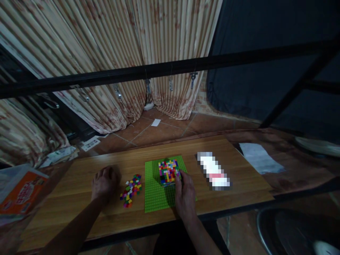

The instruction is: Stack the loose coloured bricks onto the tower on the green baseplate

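Note:
On the wooden table, a cube built of small multicoloured building bricks (169,170) stands on a green studded baseplate (152,200). At its right side is my right hand (186,196), thumb and fingers closed against the near right edge of the cube. My left hand (104,182) rests palm down on the table, left of a loose pile of small coloured bricks (130,189). Its fingers are curled under, and whatever they may hold is hidden. A gap separates that hand from the pile.
A blurred-out phone-like object (214,170) lies right of the baseplate. At the far left stands an orange-labelled plastic container (22,193). A dark metal bar (164,69) crosses beyond the table (79,170). White paper (260,157) lies off the table's right end.

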A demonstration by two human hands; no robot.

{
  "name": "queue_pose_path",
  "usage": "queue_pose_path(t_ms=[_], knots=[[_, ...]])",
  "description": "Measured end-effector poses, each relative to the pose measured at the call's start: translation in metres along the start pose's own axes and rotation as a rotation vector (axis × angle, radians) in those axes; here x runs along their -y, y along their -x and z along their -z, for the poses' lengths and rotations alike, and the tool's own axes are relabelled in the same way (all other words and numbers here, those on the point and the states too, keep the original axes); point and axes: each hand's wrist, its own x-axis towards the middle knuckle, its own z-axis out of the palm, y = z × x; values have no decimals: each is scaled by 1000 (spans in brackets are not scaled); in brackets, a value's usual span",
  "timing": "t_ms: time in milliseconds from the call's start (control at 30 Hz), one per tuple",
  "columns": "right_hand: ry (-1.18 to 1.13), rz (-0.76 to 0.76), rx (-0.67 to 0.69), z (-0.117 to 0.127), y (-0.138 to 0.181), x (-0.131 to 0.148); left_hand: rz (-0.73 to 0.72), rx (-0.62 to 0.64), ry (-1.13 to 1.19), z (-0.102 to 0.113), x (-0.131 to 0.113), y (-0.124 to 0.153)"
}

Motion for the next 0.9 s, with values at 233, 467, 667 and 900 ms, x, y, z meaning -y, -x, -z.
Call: queue_pose_path(t_ms=[233,467,667,900], knots=[[28,7,3,1,1,-2,16,2,-7,-1,-1,0],[39,1,8,2,1,-4,23,-8,5,1,-4,2],[30,4,8,2,0,-5,13,-42,27,-2,-2,3],[27,10,9,4,0,-7,-10,-51,10,-5,1,2]])
